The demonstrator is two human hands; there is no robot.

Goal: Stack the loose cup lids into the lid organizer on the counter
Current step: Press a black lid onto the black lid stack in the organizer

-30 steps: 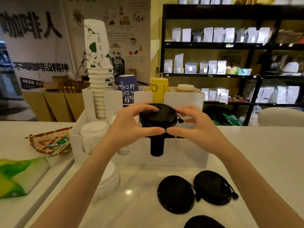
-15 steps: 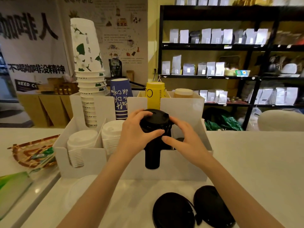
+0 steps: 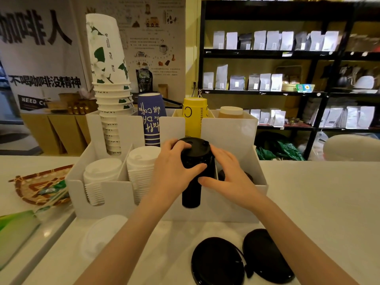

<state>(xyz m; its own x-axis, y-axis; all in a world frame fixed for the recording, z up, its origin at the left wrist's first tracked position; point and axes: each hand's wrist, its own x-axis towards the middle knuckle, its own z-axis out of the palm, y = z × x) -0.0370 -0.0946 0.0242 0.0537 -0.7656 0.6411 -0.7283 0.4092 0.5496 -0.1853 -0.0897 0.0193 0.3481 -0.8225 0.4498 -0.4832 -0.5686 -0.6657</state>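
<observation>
Flanking black lid stack (image 3: 195,159), both hands (image 3: 205,173)

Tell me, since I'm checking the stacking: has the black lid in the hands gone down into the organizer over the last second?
Yes. The black lid sank toward the organizer front wall, now topping the stack in its slot.

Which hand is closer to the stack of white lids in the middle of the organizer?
Left. The left hand sits right beside the white lid stack, gripping the black lid stack from that side. The right hand is on the black stack's far side.
</observation>
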